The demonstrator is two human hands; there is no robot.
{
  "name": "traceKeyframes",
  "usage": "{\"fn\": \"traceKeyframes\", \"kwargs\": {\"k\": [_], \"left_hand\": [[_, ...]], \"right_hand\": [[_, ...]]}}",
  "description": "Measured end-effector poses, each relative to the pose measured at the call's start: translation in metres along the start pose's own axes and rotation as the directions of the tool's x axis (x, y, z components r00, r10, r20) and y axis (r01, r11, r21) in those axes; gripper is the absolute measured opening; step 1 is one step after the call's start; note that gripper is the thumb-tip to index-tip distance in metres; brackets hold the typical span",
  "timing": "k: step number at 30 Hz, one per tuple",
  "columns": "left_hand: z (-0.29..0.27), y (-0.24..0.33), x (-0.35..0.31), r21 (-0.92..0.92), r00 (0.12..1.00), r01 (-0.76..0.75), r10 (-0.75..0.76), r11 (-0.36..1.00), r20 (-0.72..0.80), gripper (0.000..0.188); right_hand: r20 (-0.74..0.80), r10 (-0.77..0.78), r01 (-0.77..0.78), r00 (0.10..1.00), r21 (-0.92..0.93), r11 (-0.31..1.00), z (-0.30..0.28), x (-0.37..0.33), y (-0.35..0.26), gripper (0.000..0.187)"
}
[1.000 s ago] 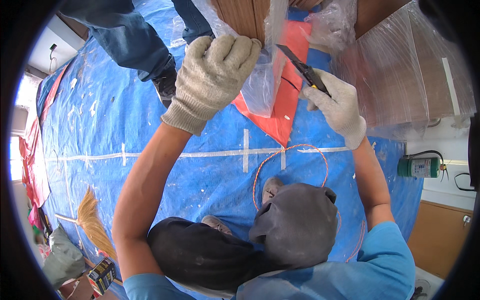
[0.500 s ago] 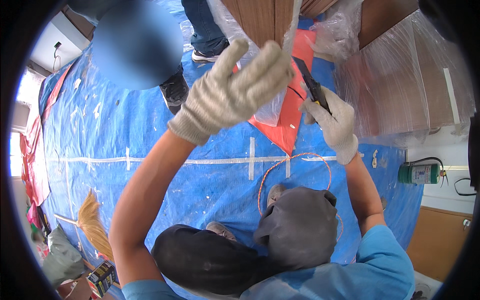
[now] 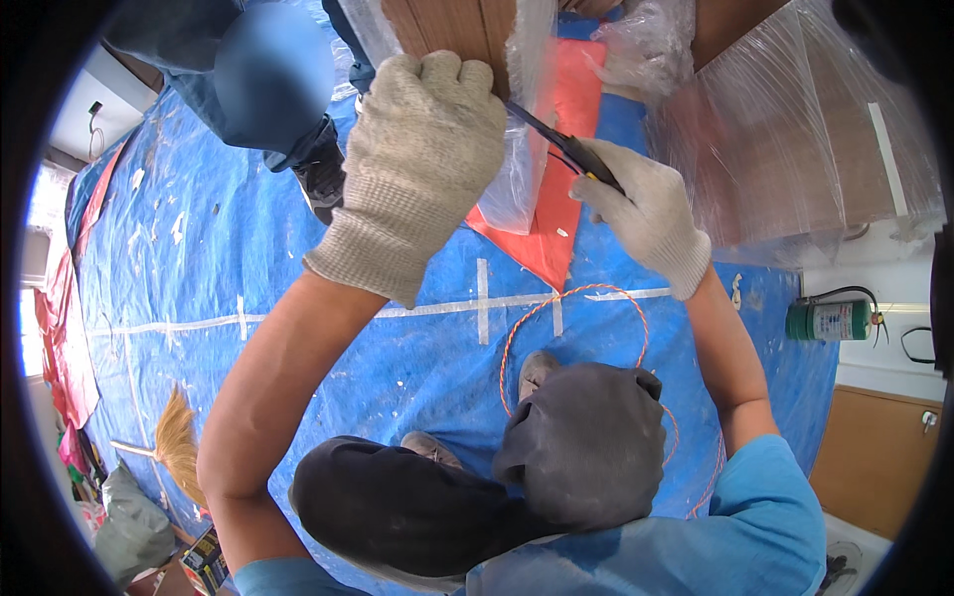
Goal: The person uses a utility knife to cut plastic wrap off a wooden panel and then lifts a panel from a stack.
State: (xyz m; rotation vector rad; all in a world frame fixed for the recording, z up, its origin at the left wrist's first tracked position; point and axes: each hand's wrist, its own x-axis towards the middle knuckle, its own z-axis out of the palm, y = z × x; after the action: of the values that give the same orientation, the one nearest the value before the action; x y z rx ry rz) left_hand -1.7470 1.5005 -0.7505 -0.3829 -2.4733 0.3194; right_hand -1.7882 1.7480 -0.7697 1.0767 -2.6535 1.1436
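Note:
My left hand (image 3: 422, 149), in a pale knit glove, is against the near end of a brown wood-grain panel (image 3: 452, 28) sheathed in clear plastic wrap (image 3: 519, 169). Its fingers are curled and their tips are hidden, so what they grip cannot be seen. My right hand (image 3: 646, 214), gloved alike, is closed around what looks like a black utility knife (image 3: 586, 159) with a small yellow part. The slim front end of this tool points up and left, reaching the panel's wrapped edge beside my left hand.
A red sheet (image 3: 542, 248) lies under the panel on a blue tarp (image 3: 397, 382). Another person's shoe (image 3: 320, 174) is at the upper left. Wrapped boards (image 3: 785, 149) stand at right, near a green fire extinguisher (image 3: 830, 320). An orange cord (image 3: 509, 353) loops by my foot; a broom (image 3: 177, 447) lies left.
My left hand was raised with fingers spread; now they are curled at the panel. The tool in my right hand has swung left toward the wrapped edge. The other person has shifted.

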Motion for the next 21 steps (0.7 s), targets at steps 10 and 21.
{"fn": "traceKeyframes", "kwargs": {"k": [10,21], "left_hand": [[-0.008,-0.004,-0.003,0.012,0.998,-0.065,0.065,0.998,-0.012,0.011],[0.031,-0.01,-0.03,0.067,0.978,-0.14,0.149,0.988,-0.146,0.042]], "right_hand": [[0.147,-0.074,0.07,0.986,0.033,0.997,0.003,0.022,0.019,0.036],[0.102,-0.039,0.042,0.994,-0.026,0.999,-0.001,-0.028,0.051,0.035]]}}
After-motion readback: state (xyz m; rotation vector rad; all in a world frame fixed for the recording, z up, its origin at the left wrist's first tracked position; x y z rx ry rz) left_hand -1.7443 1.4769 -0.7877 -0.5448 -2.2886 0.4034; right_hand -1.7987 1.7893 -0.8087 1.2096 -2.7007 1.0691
